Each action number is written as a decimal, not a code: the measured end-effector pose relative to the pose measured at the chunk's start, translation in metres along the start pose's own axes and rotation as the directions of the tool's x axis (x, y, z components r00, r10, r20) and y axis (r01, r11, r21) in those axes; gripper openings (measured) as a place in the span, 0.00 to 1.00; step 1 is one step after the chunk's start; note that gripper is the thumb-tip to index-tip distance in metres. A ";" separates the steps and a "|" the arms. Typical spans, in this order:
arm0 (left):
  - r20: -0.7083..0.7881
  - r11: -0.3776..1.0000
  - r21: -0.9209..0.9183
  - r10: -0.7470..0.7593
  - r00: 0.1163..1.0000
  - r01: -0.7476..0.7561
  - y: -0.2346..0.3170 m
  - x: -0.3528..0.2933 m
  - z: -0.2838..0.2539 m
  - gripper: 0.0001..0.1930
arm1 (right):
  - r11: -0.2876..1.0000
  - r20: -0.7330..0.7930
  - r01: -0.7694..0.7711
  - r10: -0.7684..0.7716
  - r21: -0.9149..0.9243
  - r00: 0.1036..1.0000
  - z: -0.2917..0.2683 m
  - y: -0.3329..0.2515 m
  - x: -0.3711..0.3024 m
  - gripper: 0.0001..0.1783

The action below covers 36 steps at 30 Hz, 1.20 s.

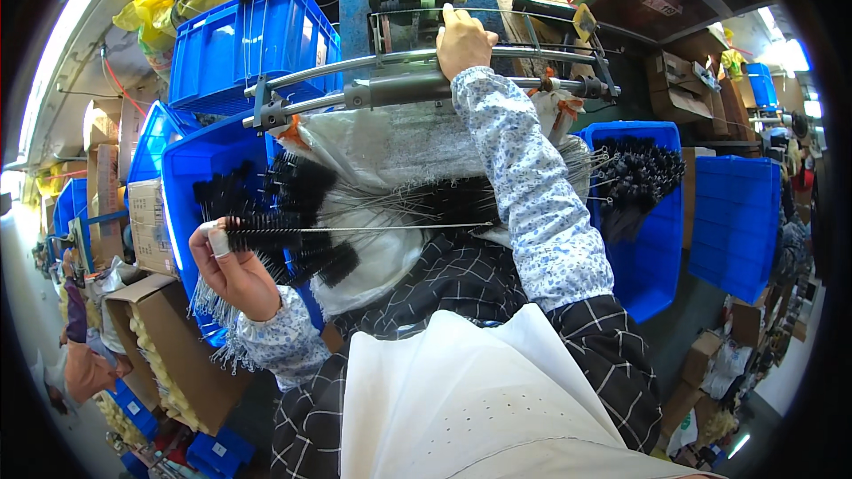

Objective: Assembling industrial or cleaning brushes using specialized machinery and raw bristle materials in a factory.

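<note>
My left hand [238,273] is closed around the bristled end of a black wire brush [275,235]. The brush lies level, its thin twisted-wire stem reaching right across my lap to a small loop. My right hand [464,43] is up at the small bench machine [401,25], above the curved metal rails [355,64]. Its fingers are curled at the machine's front; what they grip, if anything, is hidden. Below the rails, a pile of black brushes [453,200] with wire stems rests on whitish plastic sheeting [373,137] over my lap.
A blue bin [191,160] holding brushes stands at the left, and another blue bin [652,270] with bundled brushes [643,173] at the right. A blue crate [240,53] sits at the upper left. An open carton [182,346] stands lower left; another person's arm [89,368] shows beyond.
</note>
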State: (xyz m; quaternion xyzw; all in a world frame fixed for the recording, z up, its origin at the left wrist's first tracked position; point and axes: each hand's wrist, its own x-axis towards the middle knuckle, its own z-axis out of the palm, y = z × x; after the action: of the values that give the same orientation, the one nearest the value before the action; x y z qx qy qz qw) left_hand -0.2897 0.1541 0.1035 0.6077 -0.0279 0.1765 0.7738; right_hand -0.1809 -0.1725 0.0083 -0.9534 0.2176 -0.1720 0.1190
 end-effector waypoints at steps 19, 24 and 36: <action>0.045 0.989 -0.133 -0.060 0.997 0.066 -0.021 0.018 0.000 0.08 | 0.976 -0.039 0.019 -0.028 -0.215 0.999 -0.037 0.156 0.065 0.19; 0.186 0.973 -0.133 -0.163 0.969 0.189 -0.033 0.020 -0.001 0.07 | 0.961 0.281 0.276 -0.262 -0.010 0.923 -0.058 0.190 0.067 0.17; 0.387 0.886 -0.026 -0.418 0.822 0.463 -0.058 -0.051 0.087 0.06 | 0.855 0.629 0.099 -0.448 0.509 0.635 -0.135 -0.007 -0.123 0.17</action>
State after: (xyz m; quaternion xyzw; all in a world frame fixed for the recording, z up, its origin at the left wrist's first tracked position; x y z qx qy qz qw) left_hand -0.3047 0.0480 0.0589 0.5726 -0.0428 -0.1270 0.8088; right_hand -0.3337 -0.1308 0.0994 -0.9125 -0.0429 0.1618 0.3732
